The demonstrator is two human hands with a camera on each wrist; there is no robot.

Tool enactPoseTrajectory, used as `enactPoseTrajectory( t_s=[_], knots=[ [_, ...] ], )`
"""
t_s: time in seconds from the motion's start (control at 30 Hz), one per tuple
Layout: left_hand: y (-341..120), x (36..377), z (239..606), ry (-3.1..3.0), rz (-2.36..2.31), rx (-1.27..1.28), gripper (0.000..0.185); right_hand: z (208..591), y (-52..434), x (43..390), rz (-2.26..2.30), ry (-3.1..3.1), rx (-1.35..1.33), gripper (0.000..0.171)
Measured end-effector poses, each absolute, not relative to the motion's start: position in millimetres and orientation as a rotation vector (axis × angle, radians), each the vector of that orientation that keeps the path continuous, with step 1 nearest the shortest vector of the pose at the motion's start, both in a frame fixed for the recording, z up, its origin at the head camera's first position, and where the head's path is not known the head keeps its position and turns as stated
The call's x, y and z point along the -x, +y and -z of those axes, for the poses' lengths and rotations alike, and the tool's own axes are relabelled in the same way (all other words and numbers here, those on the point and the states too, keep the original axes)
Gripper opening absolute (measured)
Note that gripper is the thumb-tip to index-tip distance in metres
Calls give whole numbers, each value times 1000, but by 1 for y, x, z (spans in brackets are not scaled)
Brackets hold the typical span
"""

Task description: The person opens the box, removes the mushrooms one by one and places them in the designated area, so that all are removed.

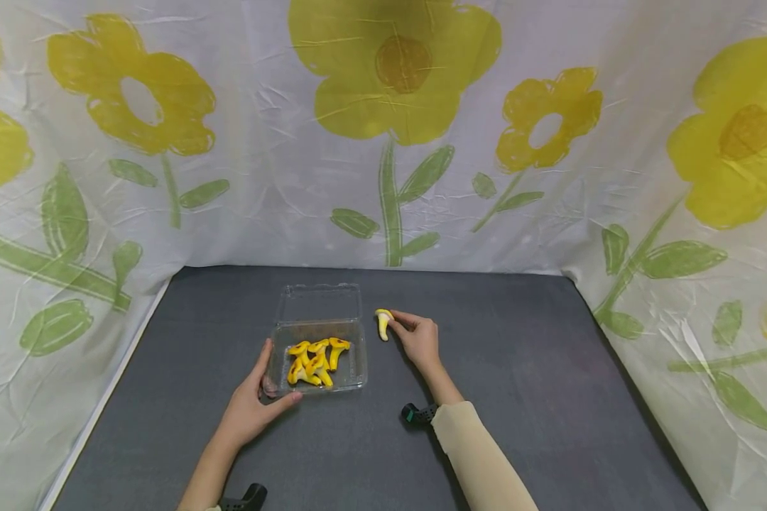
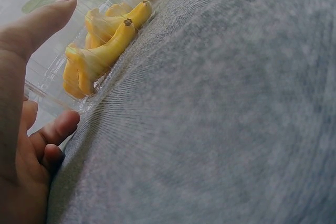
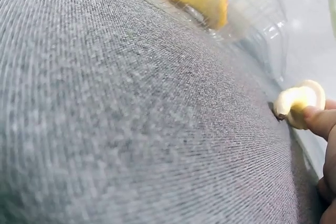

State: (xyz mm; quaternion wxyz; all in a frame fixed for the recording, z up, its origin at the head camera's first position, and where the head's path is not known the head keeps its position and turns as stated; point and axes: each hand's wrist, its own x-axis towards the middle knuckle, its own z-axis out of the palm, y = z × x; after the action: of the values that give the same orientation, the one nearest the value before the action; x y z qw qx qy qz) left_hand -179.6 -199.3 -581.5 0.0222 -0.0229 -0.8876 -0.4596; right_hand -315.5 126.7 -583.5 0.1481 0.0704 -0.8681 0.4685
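Note:
A clear plastic box (image 1: 360,357) with its lid tipped back stands on the dark table, several yellow mushrooms (image 1: 317,363) lying inside. My left hand (image 1: 251,408) rests around its near left corner, index finger along the left side and thumb by the front edge. In the left wrist view, mushrooms (image 2: 105,51) show through the wall beyond the thumb (image 2: 50,19). Right of the box, my right hand (image 1: 418,339) pinches a single yellow mushroom (image 1: 383,326) between thumb and fingertips, its pale stem pointing down. The right wrist view shows this mushroom (image 3: 300,103) close over the cloth.
Dark grey cloth (image 1: 524,376) covers the table. The raised clear lid (image 1: 319,304) stands at the box's far side. White curtains (image 1: 256,170) with printed yellow flowers enclose the back and both sides. A black wrist device (image 1: 417,414) sits at the right wrist.

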Motion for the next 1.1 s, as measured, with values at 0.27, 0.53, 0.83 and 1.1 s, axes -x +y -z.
enactPoseTrajectory(
  t_s=[0.27, 0.53, 0.83, 1.1],
  knots=[
    [-200, 180, 582, -2765, 1412, 45, 120, 584, 126, 317, -1354, -2475, -223, 22],
    [-199, 180, 581, -2773, 1417, 35, 120, 584, 126, 315, -1350, -2486, -209, 22],
    [-199, 180, 582, -2767, 1416, 48, 120, 583, 125, 314, -1346, -2506, -198, 23],
    [-199, 181, 582, -2769, 1416, 41, 121, 583, 126, 314, -1346, -2490, -232, 25]
  ],
)
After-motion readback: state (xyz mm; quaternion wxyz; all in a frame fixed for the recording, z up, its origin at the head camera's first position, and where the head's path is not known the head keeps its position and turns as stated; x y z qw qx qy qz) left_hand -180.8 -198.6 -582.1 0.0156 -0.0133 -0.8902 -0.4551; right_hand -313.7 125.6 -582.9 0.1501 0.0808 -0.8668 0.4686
